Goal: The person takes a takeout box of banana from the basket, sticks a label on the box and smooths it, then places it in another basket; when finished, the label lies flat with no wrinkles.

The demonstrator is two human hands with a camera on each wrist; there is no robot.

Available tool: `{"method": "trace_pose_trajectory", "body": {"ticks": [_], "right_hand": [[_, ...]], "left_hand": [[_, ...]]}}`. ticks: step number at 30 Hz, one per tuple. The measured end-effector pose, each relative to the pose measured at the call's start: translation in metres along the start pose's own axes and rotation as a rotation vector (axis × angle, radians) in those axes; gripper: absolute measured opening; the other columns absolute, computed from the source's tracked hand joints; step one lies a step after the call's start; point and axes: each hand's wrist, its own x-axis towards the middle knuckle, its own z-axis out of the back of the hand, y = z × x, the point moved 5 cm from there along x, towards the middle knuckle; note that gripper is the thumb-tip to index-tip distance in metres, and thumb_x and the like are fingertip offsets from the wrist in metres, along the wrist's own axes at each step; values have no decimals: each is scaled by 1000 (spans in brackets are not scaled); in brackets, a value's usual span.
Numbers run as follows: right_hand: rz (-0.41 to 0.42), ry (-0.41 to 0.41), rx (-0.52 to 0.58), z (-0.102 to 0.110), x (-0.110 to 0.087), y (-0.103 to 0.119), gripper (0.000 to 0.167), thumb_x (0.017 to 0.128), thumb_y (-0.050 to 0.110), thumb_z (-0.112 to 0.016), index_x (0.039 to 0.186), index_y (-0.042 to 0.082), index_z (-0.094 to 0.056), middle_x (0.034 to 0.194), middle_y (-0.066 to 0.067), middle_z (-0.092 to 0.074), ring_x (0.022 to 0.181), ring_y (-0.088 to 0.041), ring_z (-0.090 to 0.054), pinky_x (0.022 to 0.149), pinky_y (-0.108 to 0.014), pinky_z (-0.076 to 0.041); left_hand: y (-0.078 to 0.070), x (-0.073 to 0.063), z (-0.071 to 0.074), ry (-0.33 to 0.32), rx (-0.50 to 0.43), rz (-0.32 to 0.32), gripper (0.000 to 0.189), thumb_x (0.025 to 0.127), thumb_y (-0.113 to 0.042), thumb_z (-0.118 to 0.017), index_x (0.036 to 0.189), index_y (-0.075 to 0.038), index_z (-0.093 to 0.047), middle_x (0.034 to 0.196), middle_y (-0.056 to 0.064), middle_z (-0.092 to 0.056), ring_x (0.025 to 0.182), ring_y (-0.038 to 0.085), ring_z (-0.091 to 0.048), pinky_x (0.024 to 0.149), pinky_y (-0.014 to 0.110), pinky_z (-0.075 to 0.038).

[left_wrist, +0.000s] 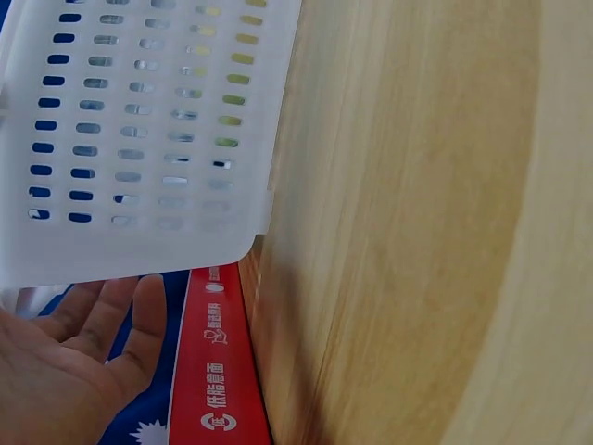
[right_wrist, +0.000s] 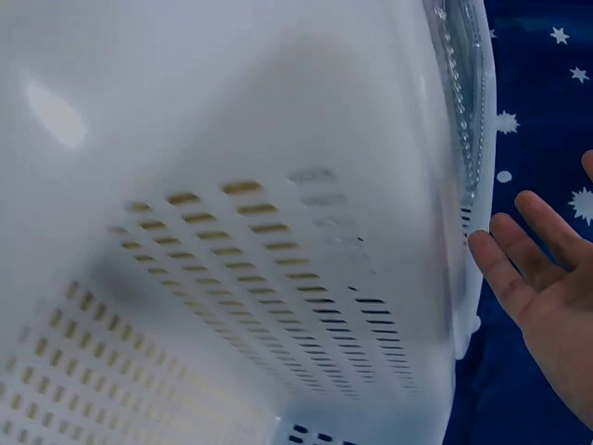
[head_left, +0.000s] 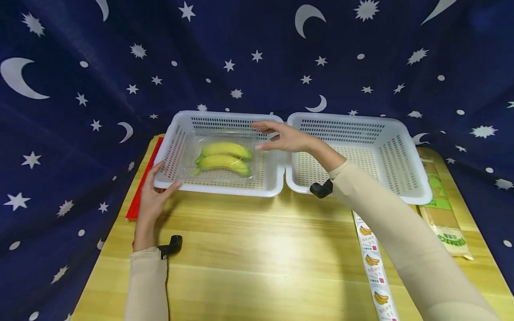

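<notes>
Two yellow bananas (head_left: 222,162) with greenish ends lie side by side in a clear plastic box (head_left: 188,156). That box sits inside the left white basket (head_left: 225,191). At the basket's front left corner is my left hand (head_left: 151,198), fingertips and thumb right at the rim; in the left wrist view its fingers are loosely bent beside the perforated wall. Over the basket's right end my right hand (head_left: 286,137) is spread, thumb and fingers apart near the box's right side, nothing between them. The right wrist view shows its fingers relaxed near the rim.
A second white basket (head_left: 421,194) stands on the right, close against the first. Beyond it lies a green-labelled packet (head_left: 443,214). A strip of banana stickers (head_left: 372,263) runs down the wooden table (head_left: 257,258). A red packet (left_wrist: 218,362) lies by the left basket.
</notes>
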Motion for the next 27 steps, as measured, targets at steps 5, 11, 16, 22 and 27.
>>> {"method": "trace_pose_trajectory", "body": {"ticks": [5, 11, 16, 22, 27], "right_hand": [[-6, 40, -38, 5, 15, -7, 69, 93, 25, -67, 153, 14, -33, 159, -2, -30, 143, -35, -30, 113, -56, -33], [-44, 61, -104, 4, 37, -30, 71, 91, 29, -70, 152, 16, -35, 159, -2, -31, 143, -33, -31, 115, -52, -32], [-25, 87, -149, 2, 53, -40, 72, 89, 29, -72, 151, 14, -38, 158, -5, -33, 144, -30, -31, 119, -47, -27], [14, 70, -183, 2, 64, -37, 70, 89, 25, -73, 149, 13, -41, 156, -8, -35, 141, -29, -36, 117, -45, -30], [44, 68, -289, -4, 71, -36, 67, 89, 31, -73, 148, 16, -44, 152, -11, -39, 134, -29, -42, 112, -45, -37]], "left_hand": [[4, -1, -2, 8, 21, 33, 81, 86, -6, -74, 153, -21, -32, 151, 12, -39, 130, 31, -45, 97, 16, -44], [10, -5, -5, 25, 36, 60, 80, 86, -9, -74, 153, -20, -32, 152, 11, -37, 132, 31, -44, 105, 31, -45], [-5, -8, -6, 24, -8, 36, 78, 85, -3, -73, 151, -17, -35, 151, 10, -38, 130, 31, -45, 95, 15, -43], [-22, -7, -6, 17, -43, -6, 77, 84, 1, -73, 150, -11, -36, 150, 15, -38, 129, 33, -45, 94, 13, -43], [-9, 0, -1, -8, -60, -17, 78, 83, 4, -73, 150, -14, -37, 150, 13, -39, 129, 33, -46, 91, 10, -45]]}}
